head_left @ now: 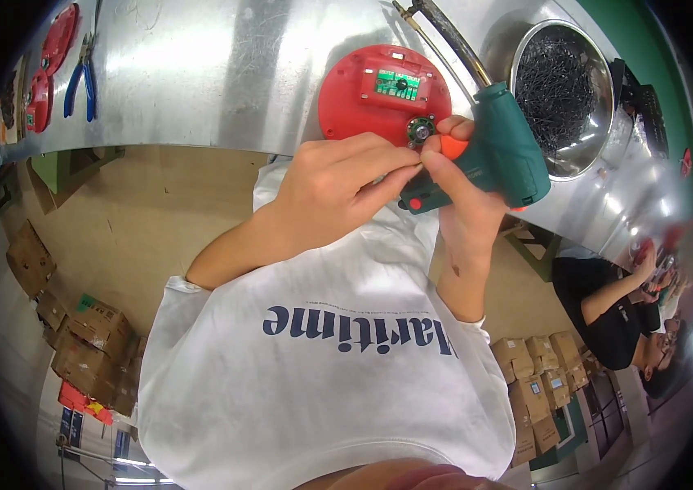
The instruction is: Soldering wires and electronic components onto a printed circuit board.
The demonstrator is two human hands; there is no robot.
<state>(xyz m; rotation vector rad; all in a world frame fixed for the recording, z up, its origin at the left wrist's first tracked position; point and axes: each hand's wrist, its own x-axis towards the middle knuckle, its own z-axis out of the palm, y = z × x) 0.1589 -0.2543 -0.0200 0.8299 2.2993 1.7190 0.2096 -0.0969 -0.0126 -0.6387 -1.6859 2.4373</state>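
Nearest the camera is the person's white T-shirt (322, 376), filling the lower middle. Above it the two hands meet at the worktop's near edge. The right hand (465, 212) is clamped on a green power screwdriver (489, 155) with an orange trigger; the left hand (334, 184) is closed, fingertips pinched at the tool's tip, on what I cannot tell. Just beyond, at 12 o'clock, a red round disc (355, 106) with a small green circuit board (398, 82) lies flat on the shiny metal worktop (199, 73). At 1 o'clock a steel bowl (563, 90) holds dark screws. At 10 o'clock lie blue-handled pliers (79, 82) and more red discs (59, 37). Beyond the worktop's edge, cardboard boxes (89, 343) sit on the floor at 8 and 4 o'clock, and another person in black (608, 306) works at 3 o'clock.
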